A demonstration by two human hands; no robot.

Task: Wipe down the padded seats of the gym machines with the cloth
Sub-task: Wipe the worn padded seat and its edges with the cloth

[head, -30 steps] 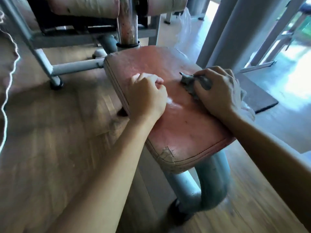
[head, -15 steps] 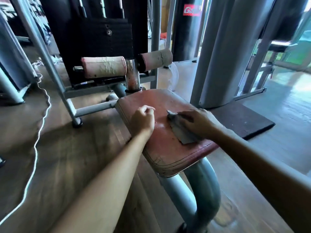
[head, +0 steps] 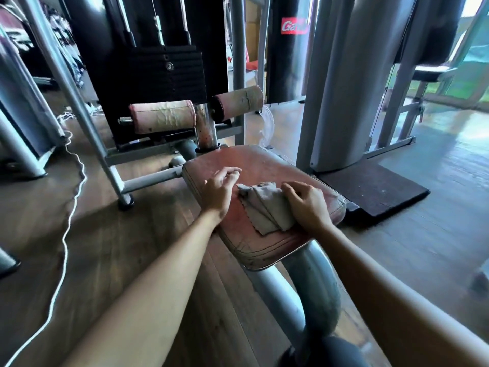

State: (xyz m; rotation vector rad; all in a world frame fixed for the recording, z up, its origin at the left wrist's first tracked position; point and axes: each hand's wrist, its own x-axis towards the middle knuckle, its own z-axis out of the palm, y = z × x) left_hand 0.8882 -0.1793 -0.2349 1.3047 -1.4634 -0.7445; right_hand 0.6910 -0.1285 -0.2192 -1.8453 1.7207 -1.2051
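1. Head view: the right hand (head: 307,205) is laid palm down on the grey cloth (head: 266,207), fingers curled over its right edge in a pressing grip, at centre frame.
2. The left hand (head: 218,190) is seen beside the cloth with loosely bent fingers, its grip empty.
3. The cloth is spread crumpled on the red padded seat (head: 264,162).
4. Two worn roller pads (head: 162,116) are mounted above the seat, before a black weight stack (head: 164,72).
5. A white cord (head: 66,229) is trailed along the wooden floor at left.
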